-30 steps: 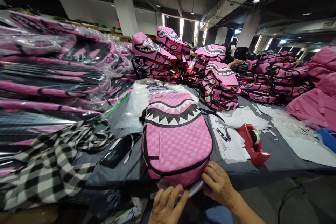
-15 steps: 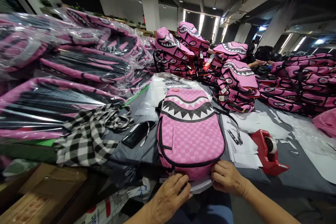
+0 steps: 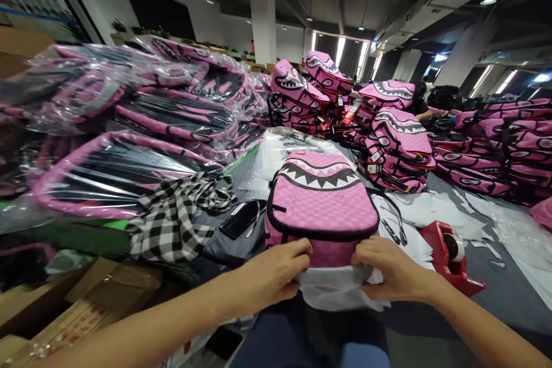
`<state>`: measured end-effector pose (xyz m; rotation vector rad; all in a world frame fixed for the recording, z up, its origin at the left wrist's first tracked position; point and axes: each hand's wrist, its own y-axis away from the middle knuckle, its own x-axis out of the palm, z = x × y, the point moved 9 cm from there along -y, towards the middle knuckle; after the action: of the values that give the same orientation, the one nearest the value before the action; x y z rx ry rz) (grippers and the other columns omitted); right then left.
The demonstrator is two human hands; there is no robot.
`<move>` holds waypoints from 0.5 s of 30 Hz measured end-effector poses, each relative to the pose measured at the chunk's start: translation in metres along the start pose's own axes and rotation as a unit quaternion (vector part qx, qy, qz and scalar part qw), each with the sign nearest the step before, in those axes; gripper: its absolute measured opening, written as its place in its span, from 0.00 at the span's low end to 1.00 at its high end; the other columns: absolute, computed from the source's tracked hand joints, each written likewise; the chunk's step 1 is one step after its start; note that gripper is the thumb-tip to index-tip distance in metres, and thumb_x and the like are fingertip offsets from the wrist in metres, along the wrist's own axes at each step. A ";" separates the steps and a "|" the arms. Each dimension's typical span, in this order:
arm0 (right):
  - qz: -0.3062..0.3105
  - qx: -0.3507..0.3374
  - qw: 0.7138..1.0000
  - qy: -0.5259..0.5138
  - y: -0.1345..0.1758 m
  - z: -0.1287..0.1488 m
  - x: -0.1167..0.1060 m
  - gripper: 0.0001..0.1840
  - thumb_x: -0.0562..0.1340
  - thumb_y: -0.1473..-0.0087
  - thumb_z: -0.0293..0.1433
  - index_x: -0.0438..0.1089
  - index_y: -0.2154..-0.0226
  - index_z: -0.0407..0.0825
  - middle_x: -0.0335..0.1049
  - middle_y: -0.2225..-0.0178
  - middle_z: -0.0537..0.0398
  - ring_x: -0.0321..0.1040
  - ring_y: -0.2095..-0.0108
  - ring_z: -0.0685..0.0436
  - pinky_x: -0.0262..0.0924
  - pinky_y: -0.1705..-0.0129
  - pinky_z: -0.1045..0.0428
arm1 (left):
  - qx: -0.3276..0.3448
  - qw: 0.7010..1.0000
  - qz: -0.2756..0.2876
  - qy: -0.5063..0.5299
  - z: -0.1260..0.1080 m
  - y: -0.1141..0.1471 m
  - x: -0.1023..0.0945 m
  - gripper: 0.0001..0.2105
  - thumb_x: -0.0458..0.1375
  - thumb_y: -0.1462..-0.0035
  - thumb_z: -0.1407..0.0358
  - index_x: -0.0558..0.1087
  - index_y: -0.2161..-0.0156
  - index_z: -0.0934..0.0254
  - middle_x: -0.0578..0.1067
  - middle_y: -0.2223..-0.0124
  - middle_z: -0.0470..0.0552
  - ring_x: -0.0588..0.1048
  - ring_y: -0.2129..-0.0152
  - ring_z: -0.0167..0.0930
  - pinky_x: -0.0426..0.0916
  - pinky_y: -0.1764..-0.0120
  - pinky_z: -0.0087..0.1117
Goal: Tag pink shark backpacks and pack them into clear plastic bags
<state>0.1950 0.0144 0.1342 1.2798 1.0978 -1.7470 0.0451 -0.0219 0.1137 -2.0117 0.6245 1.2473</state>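
Observation:
A pink checkered backpack (image 3: 323,213) with a black-and-white shark-tooth print lies front side up at the table's near edge. A translucent white plastic bag (image 3: 338,290) covers its near end and hangs over the edge. At the backpack's near left corner, my left hand (image 3: 287,267) is closed with bent fingers on the plastic bag's rim. My right hand (image 3: 388,267) pinches the same rim at the near right corner, where the film bunches under the fingers. My left fingertips are partly hidden.
Plastic-wrapped backpacks (image 3: 172,118) are heaped on the left, behind a black-and-white checked cloth (image 3: 176,218) and a phone (image 3: 242,218). A red tape dispenser (image 3: 448,259) stands right beside white papers (image 3: 409,236). Stacked pink backpacks (image 3: 399,144) rise behind; cardboard boxes (image 3: 116,282) sit lower left.
Both hands have moved up and pulled the plastic bag's rim higher over the backpack's near end. That end is now raised, and more of the bag shows. The camera view has shifted left.

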 end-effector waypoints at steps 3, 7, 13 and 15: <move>-0.101 -0.049 0.993 0.048 -0.015 0.016 -0.042 0.08 0.63 0.47 0.30 0.62 0.65 0.52 0.65 0.74 0.62 0.61 0.73 0.49 0.51 0.70 0.52 | 0.009 0.999 -0.040 0.007 -0.009 -0.009 -0.046 0.11 0.63 0.45 0.73 0.64 0.63 0.62 0.68 0.54 0.47 0.73 0.62 0.27 0.70 0.60 0.25; -0.320 -0.060 0.937 0.125 -0.015 0.029 -0.075 0.06 0.55 0.41 0.25 0.61 0.63 0.52 0.61 0.76 0.60 0.57 0.76 0.48 0.52 0.72 0.52 | 0.058 0.975 -0.169 -0.131 -0.018 -0.018 -0.076 0.04 0.57 0.37 0.68 0.65 0.62 0.64 0.69 0.59 0.50 0.74 0.64 0.29 0.73 0.64 0.27; -0.330 -0.034 0.938 0.099 -0.009 0.028 -0.048 0.10 0.58 0.40 0.31 0.61 0.55 0.50 0.65 0.69 0.54 0.63 0.71 0.45 0.60 0.70 0.50 | 0.046 0.898 -0.329 -0.290 -0.017 -0.010 -0.077 0.12 0.43 0.36 0.78 0.67 0.66 0.66 0.73 0.54 0.59 0.77 0.67 0.30 0.76 0.65 0.31; -0.355 -0.045 0.925 0.124 -0.001 0.026 -0.044 0.10 0.54 0.39 0.25 0.62 0.55 0.51 0.63 0.70 0.55 0.62 0.71 0.45 0.60 0.69 0.49 | 0.038 0.911 -0.312 -0.267 -0.019 -0.010 -0.067 0.09 0.48 0.34 0.72 0.68 0.66 0.66 0.74 0.53 0.60 0.77 0.65 0.31 0.77 0.64 0.32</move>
<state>0.1964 -0.0071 0.1802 1.1372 1.9493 -2.0286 0.0345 -0.0266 0.1827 -1.5091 -0.2248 1.2479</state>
